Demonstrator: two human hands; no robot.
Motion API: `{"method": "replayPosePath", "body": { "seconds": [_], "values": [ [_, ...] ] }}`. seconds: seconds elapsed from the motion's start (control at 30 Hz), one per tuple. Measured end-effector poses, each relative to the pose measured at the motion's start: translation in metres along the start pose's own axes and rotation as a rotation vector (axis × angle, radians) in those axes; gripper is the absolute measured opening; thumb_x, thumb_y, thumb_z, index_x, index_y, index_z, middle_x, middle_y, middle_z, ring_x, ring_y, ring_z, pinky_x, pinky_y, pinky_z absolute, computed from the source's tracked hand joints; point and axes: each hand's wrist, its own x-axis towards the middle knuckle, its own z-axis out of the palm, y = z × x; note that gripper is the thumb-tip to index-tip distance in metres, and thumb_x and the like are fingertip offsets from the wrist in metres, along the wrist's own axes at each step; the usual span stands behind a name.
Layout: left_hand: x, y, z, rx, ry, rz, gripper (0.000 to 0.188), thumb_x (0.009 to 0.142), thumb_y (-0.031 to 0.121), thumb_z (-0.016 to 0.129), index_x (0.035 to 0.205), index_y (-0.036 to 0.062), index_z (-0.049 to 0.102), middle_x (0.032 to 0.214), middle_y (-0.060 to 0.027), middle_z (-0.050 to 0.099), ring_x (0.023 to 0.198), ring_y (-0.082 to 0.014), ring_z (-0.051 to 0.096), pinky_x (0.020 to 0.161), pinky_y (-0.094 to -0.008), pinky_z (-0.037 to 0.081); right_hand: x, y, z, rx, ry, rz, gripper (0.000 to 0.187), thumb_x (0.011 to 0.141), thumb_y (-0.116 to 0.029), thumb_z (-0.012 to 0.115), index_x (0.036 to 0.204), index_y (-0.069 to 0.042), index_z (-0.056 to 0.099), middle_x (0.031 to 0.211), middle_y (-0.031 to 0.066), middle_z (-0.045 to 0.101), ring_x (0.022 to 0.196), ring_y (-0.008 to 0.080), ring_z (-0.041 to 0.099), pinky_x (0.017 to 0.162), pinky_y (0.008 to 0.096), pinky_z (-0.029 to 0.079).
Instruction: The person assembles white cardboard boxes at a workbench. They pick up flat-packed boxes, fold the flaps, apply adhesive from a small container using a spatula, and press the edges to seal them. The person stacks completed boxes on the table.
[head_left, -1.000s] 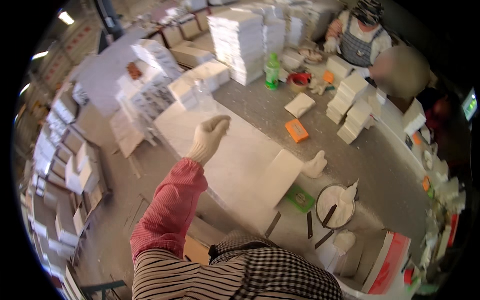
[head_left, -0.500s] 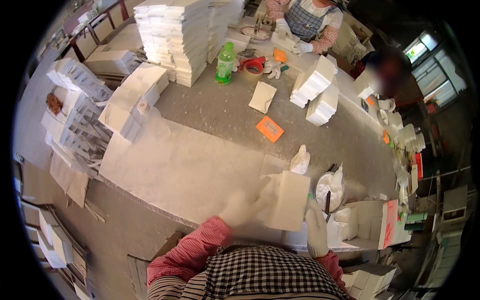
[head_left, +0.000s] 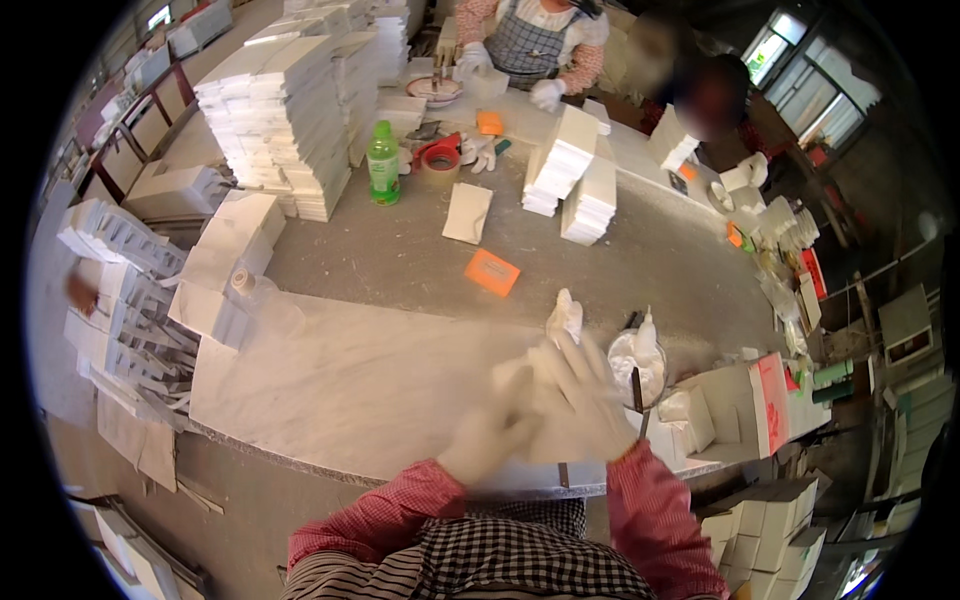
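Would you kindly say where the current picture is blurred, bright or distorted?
Head view: left hand and right hand blurred, likely by motion; head view: window bright at upper right; head view: near edge of the worktable bowed by the fisheye.

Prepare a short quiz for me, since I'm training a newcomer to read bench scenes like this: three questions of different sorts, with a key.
1. Multiple choice: which is nearest the wearer's right hand?
A) the roll of tape
B) the bowl of white material
C) the co-worker's apron

2. True or false: the left hand and the right hand are both over the worktable.

3. Fill in: the upright bottle beside the tall white stack is ____ in colour.

Key: 1. B; 2. True; 3. green
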Motion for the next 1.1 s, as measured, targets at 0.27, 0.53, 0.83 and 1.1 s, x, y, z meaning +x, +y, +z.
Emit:
{"method": "replayPosePath", "body": {
  "seconds": [0.27, 0.53, 0.83, 1.1],
  "values": [
    [0.0, 0.0, 0.01, -0.288, 0.059, -0.019, 0.067, 0.097, 0.012, 0.066, 0.159, 0.0057, 0.042, 0.075, 0.0005, 0.061, 0.066, -0.0078, 0.056, 0.061, -0.0249, 0.046, 0.028, -0.013, 0.016, -0.202, 0.148, -0.017, 0.024, 0.09, -0.033, 0.063, 0.106, -0.015, 0.065, 0.136, 0.0148, 0.054, 0.136, 0.0442, 0.044, 0.113, 0.0556, 0.035],
    [-0.004, -0.014, 0.036, -0.258, 0.254, 0.14, 0.048, 0.1, 0.023, 0.061, 0.143, 0.0022, 0.058, 0.086, 0.0001, 0.062, 0.068, -0.007, 0.056, 0.057, -0.0249, 0.045, -0.032, -0.005, 0.041, -0.092, 0.17, 0.108, 0.059, 0.1, -0.039, 0.056, 0.151, -0.009, 0.047, 0.16, 0.023, 0.04, 0.149, 0.0438, 0.033, 0.121, 0.0515, 0.03],
    [-0.043, -0.011, 0.039, -0.22, 0.29, 0.028, 0.053, 0.107, 0.037, 0.054, 0.146, -0.0001, 0.056, 0.078, -0.0056, 0.06, 0.068, -0.0144, 0.057, 0.063, -0.0292, 0.047, -0.135, 0.0, 0.072, 0.866, 0.417, 0.414, 0.054, 0.11, -0.038, 0.046, 0.153, -0.005, 0.05, 0.158, 0.0206, 0.047, 0.147, 0.0323, 0.045, 0.122, 0.038, 0.032],
    [-0.062, -0.026, 0.052, -0.195, 0.348, 0.021, 0.059, 0.11, 0.046, 0.045, 0.148, 0.0004, 0.053, 0.068, -0.0035, 0.057, 0.059, -0.0131, 0.055, 0.054, -0.029, 0.046, -0.155, -0.031, 0.067, 1.08, 0.512, 0.34, 0.045, 0.11, -0.032, 0.049, 0.146, -0.008, 0.061, 0.151, 0.0147, 0.058, 0.144, 0.0261, 0.048, 0.121, 0.0367, 0.034]
  ]
}}
